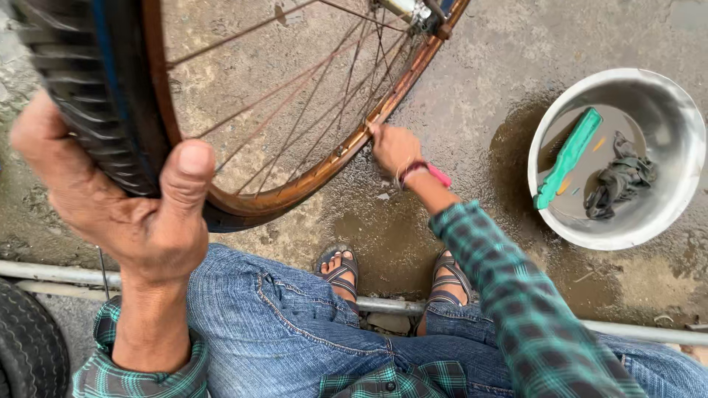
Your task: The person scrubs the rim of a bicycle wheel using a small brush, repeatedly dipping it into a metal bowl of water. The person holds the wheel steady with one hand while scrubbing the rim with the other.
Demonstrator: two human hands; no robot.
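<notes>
A bicycle wheel with a rusty orange-brown rim point(310, 177) and thin spokes stands on wet concrete in front of me. Its black tyre point(81, 96) runs up the left edge. My left hand point(125, 206) grips the tyre from outside, thumb up against the rim's inner side. My right hand point(394, 151) reaches forward and pinches the rim's lower right part; a red thread and a pink band circle that wrist. Both sleeves are green plaid.
A metal bowl point(667, 214) at the right holds murky water, a green flat tool point(568, 156) and a dark rag point(619, 180). My sandalled feet point(339, 273) rest by a metal pipe point(44, 273). Another black tyre point(26, 346) sits bottom left.
</notes>
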